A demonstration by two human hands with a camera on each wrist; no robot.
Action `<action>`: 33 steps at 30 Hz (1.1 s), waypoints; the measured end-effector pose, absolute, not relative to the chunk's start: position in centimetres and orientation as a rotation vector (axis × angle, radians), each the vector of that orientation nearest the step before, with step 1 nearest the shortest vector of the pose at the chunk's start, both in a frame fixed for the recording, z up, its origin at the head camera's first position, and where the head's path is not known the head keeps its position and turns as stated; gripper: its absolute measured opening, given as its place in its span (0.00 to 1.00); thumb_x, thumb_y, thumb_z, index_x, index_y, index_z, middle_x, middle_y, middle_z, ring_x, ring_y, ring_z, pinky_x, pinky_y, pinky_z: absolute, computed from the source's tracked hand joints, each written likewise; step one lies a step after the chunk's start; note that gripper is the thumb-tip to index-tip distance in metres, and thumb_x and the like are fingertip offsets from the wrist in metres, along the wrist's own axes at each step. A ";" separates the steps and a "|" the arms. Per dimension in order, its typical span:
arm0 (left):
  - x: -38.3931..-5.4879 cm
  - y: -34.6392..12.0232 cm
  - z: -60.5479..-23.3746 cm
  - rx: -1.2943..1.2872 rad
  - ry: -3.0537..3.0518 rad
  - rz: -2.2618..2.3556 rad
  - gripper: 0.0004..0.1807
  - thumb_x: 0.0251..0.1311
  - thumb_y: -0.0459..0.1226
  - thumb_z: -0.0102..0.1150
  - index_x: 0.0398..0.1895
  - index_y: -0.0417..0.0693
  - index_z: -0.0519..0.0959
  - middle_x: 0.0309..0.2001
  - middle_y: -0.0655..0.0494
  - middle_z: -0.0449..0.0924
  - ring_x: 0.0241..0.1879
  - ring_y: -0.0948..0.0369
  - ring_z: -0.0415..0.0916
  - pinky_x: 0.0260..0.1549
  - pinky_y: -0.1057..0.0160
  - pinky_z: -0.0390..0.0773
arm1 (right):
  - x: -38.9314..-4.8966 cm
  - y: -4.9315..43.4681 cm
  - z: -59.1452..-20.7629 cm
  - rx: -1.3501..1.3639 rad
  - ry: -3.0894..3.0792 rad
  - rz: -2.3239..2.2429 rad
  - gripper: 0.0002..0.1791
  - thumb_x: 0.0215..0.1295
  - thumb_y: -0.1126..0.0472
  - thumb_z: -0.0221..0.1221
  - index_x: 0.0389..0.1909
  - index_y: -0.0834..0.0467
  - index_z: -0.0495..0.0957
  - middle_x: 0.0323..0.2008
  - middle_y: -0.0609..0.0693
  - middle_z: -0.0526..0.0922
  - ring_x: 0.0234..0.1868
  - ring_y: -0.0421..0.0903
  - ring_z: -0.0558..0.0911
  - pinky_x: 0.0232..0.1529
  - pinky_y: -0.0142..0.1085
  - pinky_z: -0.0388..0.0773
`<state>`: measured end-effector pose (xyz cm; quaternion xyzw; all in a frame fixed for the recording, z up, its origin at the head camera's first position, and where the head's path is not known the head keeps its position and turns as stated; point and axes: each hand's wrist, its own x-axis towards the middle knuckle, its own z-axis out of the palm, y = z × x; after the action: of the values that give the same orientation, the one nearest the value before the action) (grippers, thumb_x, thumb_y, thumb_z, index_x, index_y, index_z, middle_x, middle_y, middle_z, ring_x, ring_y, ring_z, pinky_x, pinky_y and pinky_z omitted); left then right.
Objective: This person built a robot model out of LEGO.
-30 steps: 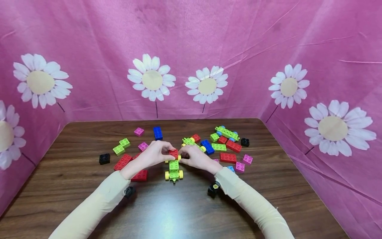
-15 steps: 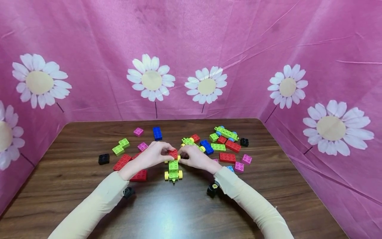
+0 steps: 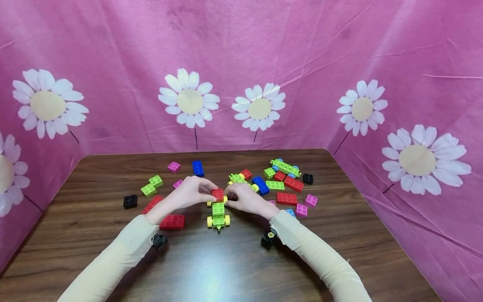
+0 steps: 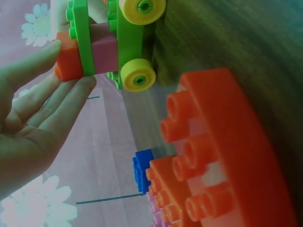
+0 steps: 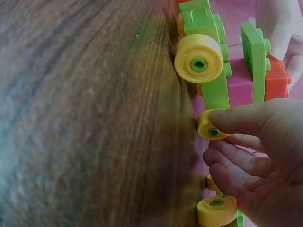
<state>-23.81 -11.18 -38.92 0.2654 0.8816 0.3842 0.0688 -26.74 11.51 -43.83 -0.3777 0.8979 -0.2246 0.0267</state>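
Head view: both forearms point(image 3: 113, 247) slant inward to the car point(image 3: 218, 209) on the table point(image 3: 188, 268). From the car's left, the left hand point(image 3: 190, 191) pinches its top red brick point(image 3: 217, 194); from its right, the right hand point(image 3: 247, 199) pinches a wheel point(image 5: 204, 126).

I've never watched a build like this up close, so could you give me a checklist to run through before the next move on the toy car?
1. Red brick sits against the green brick without a gap: ok, none shows from either wrist.
2. Left hand has hold of the red brick: ok, thumb and fingers pinch it.
3. Right hand steadies the car: ok, it pinches a yellow wheel.
4. Pink brick lies between green brick and car base: ok.
5. Bare studs remain on the green brick: ok, some show beside the red one.
6. Red brick pressed fully tight: cannot tell.
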 end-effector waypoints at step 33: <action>-23.7 -10.6 -38.4 0.755 2.675 1.054 0.14 0.58 0.39 0.69 0.45 0.41 0.86 0.38 0.49 0.89 0.30 0.63 0.79 0.27 0.68 0.77 | -26.7 11.4 -43.7 -1.176 2.772 -0.687 0.11 0.62 0.61 0.67 0.43 0.60 0.83 0.37 0.51 0.86 0.37 0.42 0.82 0.42 0.32 0.82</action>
<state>-23.67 -10.65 -38.38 0.2532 0.8966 0.3533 0.0843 -26.73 11.41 -43.66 -0.3805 0.8973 -0.2223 0.0264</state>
